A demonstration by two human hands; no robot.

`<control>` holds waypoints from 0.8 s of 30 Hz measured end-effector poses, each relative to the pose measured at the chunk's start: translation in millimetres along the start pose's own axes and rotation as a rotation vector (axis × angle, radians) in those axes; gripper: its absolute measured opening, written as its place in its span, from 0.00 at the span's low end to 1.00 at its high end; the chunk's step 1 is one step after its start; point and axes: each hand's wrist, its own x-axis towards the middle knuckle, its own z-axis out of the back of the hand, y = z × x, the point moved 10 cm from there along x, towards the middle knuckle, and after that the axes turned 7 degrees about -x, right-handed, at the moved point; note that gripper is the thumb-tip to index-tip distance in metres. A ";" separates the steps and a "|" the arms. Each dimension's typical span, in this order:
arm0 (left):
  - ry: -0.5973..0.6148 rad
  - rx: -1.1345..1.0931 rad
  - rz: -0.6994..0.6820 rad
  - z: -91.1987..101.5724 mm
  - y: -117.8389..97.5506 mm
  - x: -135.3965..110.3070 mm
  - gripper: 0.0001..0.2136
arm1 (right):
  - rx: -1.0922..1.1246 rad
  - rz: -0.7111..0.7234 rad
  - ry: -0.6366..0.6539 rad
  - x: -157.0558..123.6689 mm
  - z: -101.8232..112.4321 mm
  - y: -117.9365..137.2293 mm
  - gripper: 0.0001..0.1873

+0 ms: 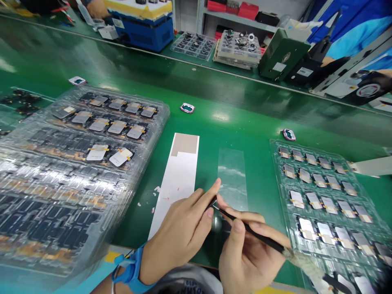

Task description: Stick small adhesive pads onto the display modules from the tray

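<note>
The left hand (180, 228) sits in a narrow pinch at the tweezer tips, though what lies between its fingers is too small to tell. The right hand (248, 253) holds slim black tweezers (251, 228) in a pencil grip, their tips meeting the left fingers just above the near edge of the green surface (214, 139). The step in hand appears to be fine tweezer work on that tiny item, which calls for a steady pinch.

A long white paper strip (174, 192) with a tan patch (184, 143) lies just left of the hands, and a clear film strip (232, 179) lies just beyond them. A clear plastic tray of dark, label-tagged components (162, 114) fills the left side; a similar clear tray (275, 151) sits at the right. A blue wrist strap (131, 265) circles the left wrist. No writing can be read on anything in view.
</note>
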 end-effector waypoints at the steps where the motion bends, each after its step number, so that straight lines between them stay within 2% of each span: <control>1: -0.002 0.003 0.002 0.4 -0.1 0.2 0.25 | -0.001 0.002 0.003 -0.2 -0.1 -0.1 0.15; 9: -0.012 0.011 0.000 0.8 1.5 -0.5 0.24 | -0.019 0.020 -0.018 -0.1 -1.4 5.1 0.14; 21: 0.004 -0.036 0.017 -1.1 3.5 -1.7 0.25 | -0.011 0.013 0.045 0.5 -5.2 4.7 0.14; 24: 0.003 -0.032 0.016 -0.6 3.8 -1.3 0.25 | -0.015 0.019 0.027 0.2 -3.4 5.3 0.15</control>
